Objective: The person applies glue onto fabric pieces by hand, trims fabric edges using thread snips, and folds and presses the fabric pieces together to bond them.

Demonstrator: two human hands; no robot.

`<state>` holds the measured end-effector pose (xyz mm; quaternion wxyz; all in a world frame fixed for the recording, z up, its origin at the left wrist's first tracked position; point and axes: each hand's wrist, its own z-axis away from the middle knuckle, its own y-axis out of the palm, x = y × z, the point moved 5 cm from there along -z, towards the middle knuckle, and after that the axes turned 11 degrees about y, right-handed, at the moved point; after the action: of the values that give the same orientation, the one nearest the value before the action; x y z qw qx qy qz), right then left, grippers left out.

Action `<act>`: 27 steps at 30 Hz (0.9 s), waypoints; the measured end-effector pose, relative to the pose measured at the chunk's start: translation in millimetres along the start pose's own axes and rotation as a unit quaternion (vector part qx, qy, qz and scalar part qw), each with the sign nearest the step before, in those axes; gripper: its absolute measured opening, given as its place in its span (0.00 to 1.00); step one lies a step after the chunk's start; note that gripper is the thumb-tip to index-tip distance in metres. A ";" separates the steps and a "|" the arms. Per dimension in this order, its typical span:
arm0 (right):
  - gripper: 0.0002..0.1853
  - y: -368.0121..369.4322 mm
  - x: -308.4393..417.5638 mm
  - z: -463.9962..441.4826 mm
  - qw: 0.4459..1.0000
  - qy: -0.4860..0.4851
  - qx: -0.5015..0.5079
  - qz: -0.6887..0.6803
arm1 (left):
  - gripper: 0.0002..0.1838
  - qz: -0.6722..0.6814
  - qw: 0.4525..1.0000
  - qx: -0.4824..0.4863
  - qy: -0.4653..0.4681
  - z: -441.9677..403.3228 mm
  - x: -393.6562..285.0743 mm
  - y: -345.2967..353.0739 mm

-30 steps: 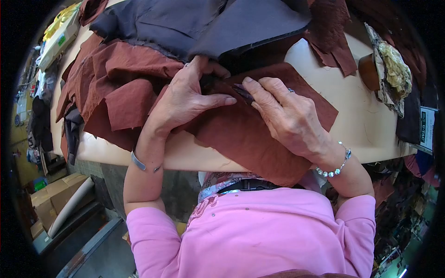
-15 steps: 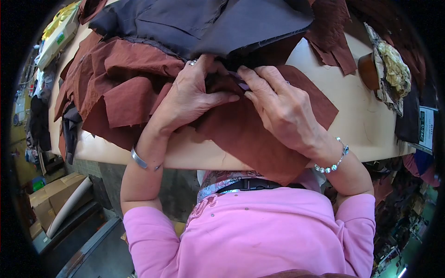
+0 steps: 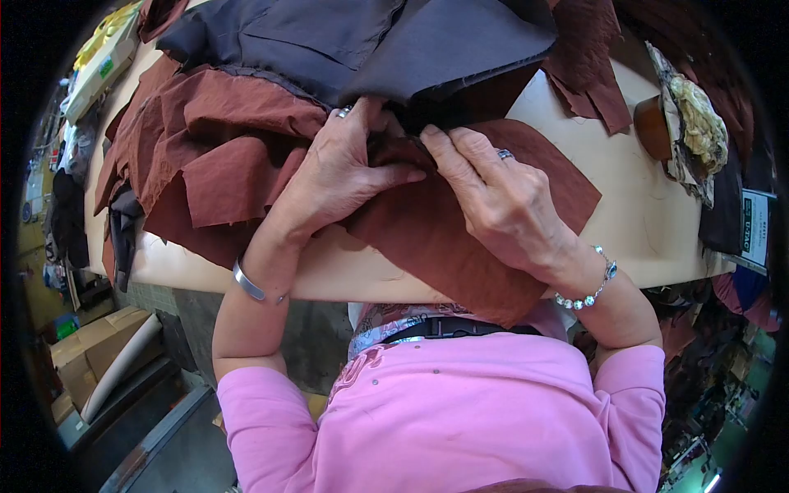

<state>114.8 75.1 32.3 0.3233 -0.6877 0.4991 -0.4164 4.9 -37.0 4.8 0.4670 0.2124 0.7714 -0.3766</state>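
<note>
my right hand (image 3: 509, 197): shifted slightly farther from my body | purple sliver at my fingertips (image 3: 430, 131): visible earlier, now hidden

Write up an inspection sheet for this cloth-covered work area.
Surface: pale table, loose threads on it.
Job's things: reddish-brown cloth lapping over the near edge; dark cloth partly overlying reddish-brown fabric.
Clutter: crumpled yellowish material at the right.
Hands: left hand at the cloth, fingertips partly hidden; right hand on the cloth, grip unclear.
Cables: nothing seen.
Surroundings: cardboard box and pale tube, lower left.
</note>
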 end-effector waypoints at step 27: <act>0.25 -4.7 2.3 4.1 0.998 -0.057 -0.028 0.008 | 0.27 -0.069 0.997 -0.016 0.013 1.7 -5.1 2.3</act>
<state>120.7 74.4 35.0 0.3349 -0.7148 0.4972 -0.3600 9.8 -36.8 7.9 0.4329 0.1560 0.7961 -0.3930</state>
